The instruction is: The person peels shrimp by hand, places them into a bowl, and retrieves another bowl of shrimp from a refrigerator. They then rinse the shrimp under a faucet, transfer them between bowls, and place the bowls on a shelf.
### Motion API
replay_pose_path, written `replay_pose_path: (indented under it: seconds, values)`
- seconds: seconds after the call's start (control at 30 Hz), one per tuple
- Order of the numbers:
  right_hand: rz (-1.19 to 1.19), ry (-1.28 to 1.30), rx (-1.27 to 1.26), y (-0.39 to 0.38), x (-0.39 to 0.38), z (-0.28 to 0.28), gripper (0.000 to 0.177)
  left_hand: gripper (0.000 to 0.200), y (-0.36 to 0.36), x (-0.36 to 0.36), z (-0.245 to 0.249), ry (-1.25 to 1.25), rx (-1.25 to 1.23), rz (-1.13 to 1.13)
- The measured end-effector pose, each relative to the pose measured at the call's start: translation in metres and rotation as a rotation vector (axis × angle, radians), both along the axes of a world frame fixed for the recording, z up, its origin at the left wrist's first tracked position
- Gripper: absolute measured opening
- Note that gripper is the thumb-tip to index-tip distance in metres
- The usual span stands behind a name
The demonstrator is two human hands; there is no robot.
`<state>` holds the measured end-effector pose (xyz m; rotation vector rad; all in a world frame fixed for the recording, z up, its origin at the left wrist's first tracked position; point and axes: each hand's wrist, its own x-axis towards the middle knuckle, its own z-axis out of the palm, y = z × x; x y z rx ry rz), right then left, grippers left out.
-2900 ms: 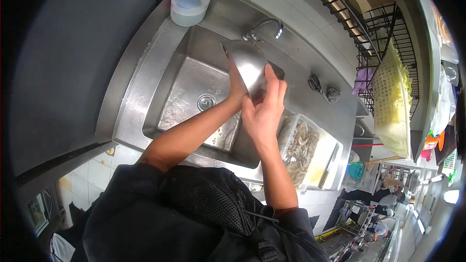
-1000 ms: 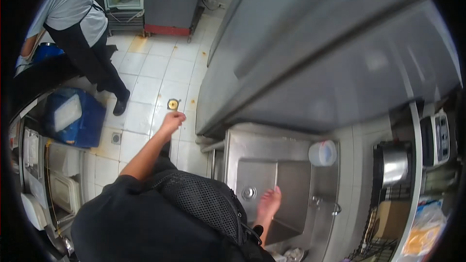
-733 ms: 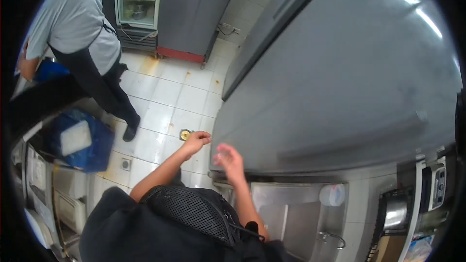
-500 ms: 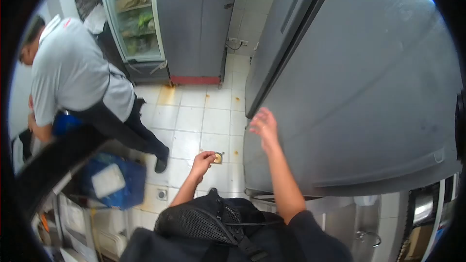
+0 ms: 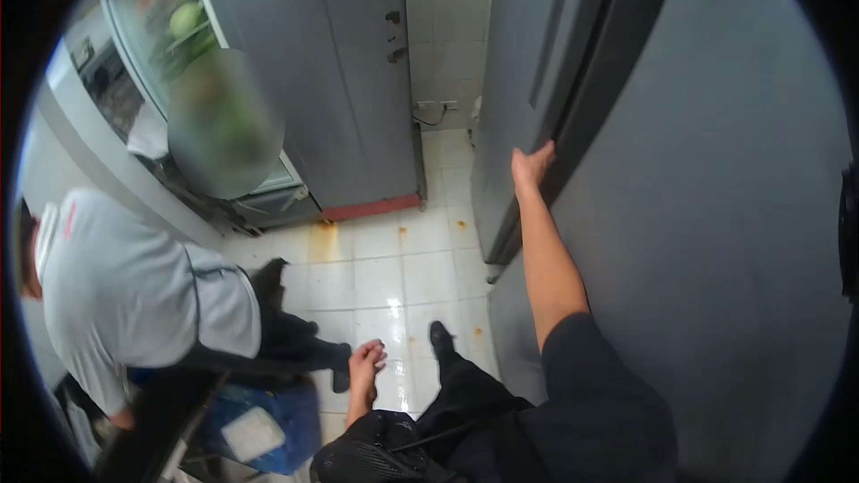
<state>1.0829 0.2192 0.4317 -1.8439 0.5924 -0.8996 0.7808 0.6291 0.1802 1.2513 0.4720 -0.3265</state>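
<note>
While my right hand (image 5: 531, 168) meets the grey door (image 5: 517, 72) at two o'clock, the thumb and fingers stand apart; the fingertips run into the dark edge strip (image 5: 586, 80), so I cannot tell how firmly they grip. For sound contact, I should seat all fingers evenly on the edge, align wrist with forearm and load it smoothly. My left hand (image 5: 364, 367), at seven o'clock, is loosely curled with nothing visible in it, over the tiled floor (image 5: 376, 282) near a co-worker's shoe (image 5: 341, 368). The door stands at one o'clock: flat, dull grey, with a long narrow recess.
</note>
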Motion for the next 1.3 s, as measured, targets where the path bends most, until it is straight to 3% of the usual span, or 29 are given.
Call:
replay_pose_path:
  seconds: [0.1,0.13,0.2,0.4,0.53,0.6,0.63,0.7,0.73,0.8,0.83,0.93,1.13,1.23,1.3]
  values:
    - [-0.188,-0.093,-0.237,0.016,-0.027,-0.013,0.074,0.033,0.018,0.031,0.001,0.077,0.024,0.052]
    - [-0.236,-0.084,-0.207,0.017,-0.033,-0.014,0.074,0.033,0.02,0.046,0.0,0.104,0.033,0.039]
    - [-0.183,-0.072,-0.213,0.026,-0.05,-0.002,0.069,0.034,0.01,0.086,0.01,0.114,0.054,-0.087]
    - [-0.083,-0.149,-0.273,0.055,-0.075,-0.027,0.052,0.035,-0.1,0.213,0.063,-0.222,0.095,-0.522]
    - [0.311,-0.239,-0.162,0.086,-0.1,-0.023,0.039,0.083,-0.165,0.242,0.123,-0.302,0.109,-0.468]
    - [0.439,-0.098,-0.077,0.08,-0.11,-0.036,0.035,0.103,-0.177,0.265,0.133,-0.467,0.148,-0.425]
    - [0.559,0.016,0.019,0.079,-0.112,-0.044,0.031,0.104,-0.176,0.275,0.141,-0.607,0.222,-0.409]
    - [0.538,0.053,0.078,0.077,-0.119,-0.068,0.027,0.107,-0.17,0.293,0.167,-0.833,0.398,-0.348]
    - [0.521,0.079,0.134,0.075,-0.123,-0.08,0.023,0.101,-0.171,0.31,0.156,-0.962,0.521,-0.238]
    - [0.474,0.153,0.13,0.066,-0.13,-0.092,0.022,0.081,-0.162,0.319,0.201,-0.791,0.571,-0.306]
    - [0.43,0.267,0.104,0.06,-0.128,-0.098,0.022,0.081,-0.157,0.327,0.198,-0.791,0.571,-0.32]
    - [0.321,0.413,0.075,0.037,-0.114,-0.124,0.022,0.051,-0.13,0.358,0.184,-0.814,0.514,-0.348]
    - [0.155,0.453,0.076,0.045,-0.053,-0.164,0.023,0.039,-0.073,0.415,0.195,-0.789,0.475,-0.485]
    - [0.181,0.641,0.062,0.056,-0.012,-0.175,0.03,0.03,-0.053,0.449,0.2,-0.77,0.346,-0.52]
    - [0.2,0.602,0.051,0.074,0.012,-0.162,0.029,0.029,-0.04,0.472,0.201,-0.774,0.307,-0.551]
